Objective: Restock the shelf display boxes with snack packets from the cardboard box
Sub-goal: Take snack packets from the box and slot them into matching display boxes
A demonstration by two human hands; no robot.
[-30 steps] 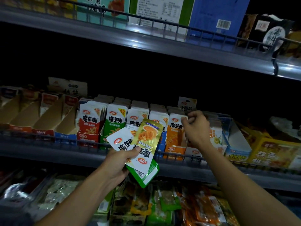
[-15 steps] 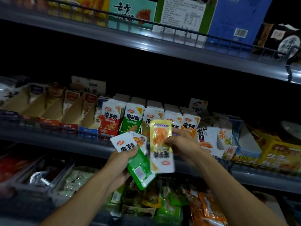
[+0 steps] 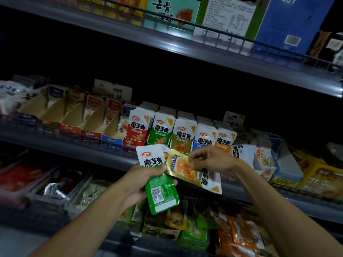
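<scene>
My left hand (image 3: 141,180) grips a small fan of snack packets: a white and green one (image 3: 151,157) on top and a green one (image 3: 162,195) showing its barcode side below. My right hand (image 3: 211,160) pinches the top of a gold packet (image 3: 187,169) that lies tilted beside the fan. Behind the hands, on the middle shelf, stand display boxes packed with upright packets: red (image 3: 138,127), green (image 3: 161,128), olive (image 3: 183,136), blue (image 3: 204,140) and orange (image 3: 223,140). The cardboard box is out of view.
Left of the full boxes stand several nearly empty display boxes (image 3: 89,119). A wire rail (image 3: 74,138) runs along the middle shelf's front. Yellow boxes (image 3: 323,179) sit at the right, big cartons (image 3: 224,17) on the top shelf, and mixed packets (image 3: 185,225) on the bottom shelf.
My right hand came back from the orange box to the fan and took hold of the gold packet, which has tipped from upright to slanting right. The view shifted a little left.
</scene>
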